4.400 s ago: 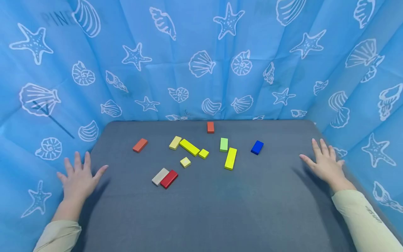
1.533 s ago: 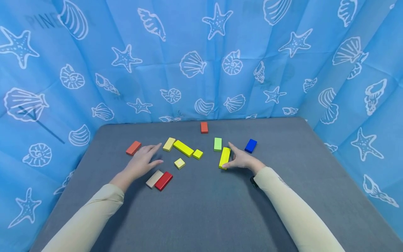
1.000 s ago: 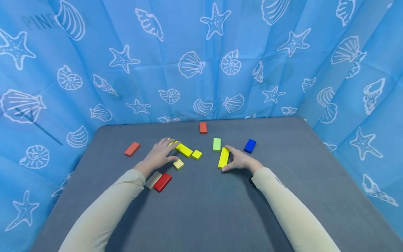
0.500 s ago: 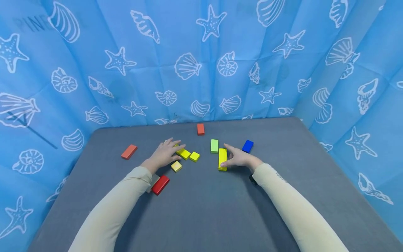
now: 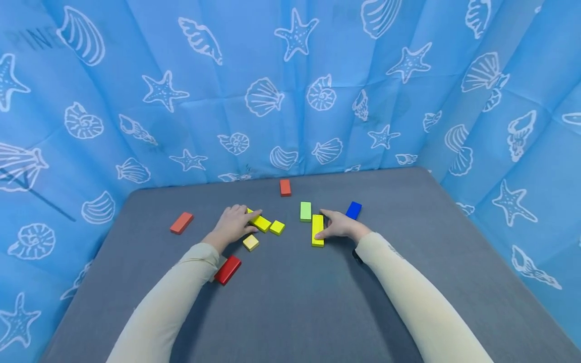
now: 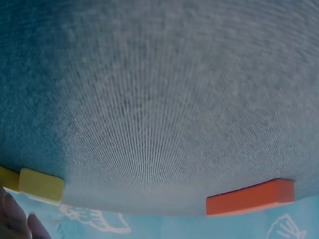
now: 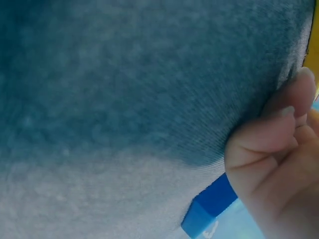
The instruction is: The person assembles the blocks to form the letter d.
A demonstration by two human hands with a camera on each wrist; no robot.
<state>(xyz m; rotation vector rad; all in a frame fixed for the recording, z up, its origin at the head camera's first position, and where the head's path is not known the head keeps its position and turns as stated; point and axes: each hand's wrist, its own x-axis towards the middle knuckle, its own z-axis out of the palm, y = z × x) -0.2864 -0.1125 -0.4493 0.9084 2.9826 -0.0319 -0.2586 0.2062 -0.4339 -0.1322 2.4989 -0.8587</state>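
Note:
In the head view my left hand (image 5: 231,224) bends over a long yellow block (image 5: 258,221), thumb at its near side and index finger across its far side. A small yellow block (image 5: 277,228) sits just off its right end; a pale yellow cube-like block (image 5: 250,242) lies nearer. My right hand (image 5: 341,225) spans a second long yellow block (image 5: 317,237), thumb at its near end and index finger at its far end. In the left wrist view a dull yellow block (image 6: 41,186) lies near my fingertips; the left hand hides it in the head view.
A light green block (image 5: 305,212) lies behind the right-hand block, a blue block (image 5: 354,210) beyond the right hand. Orange-red blocks lie at the left (image 5: 181,223) and back (image 5: 285,187). A red block (image 5: 228,270) overlaps a whitish one by the left sleeve. Blue curtain (image 5: 268,126) borders the grey table.
Both hands have come in from the table's sides to the yellow blocks. The left hand has settled lower onto its block. The right-hand block has turned from slanted to nearly straight.

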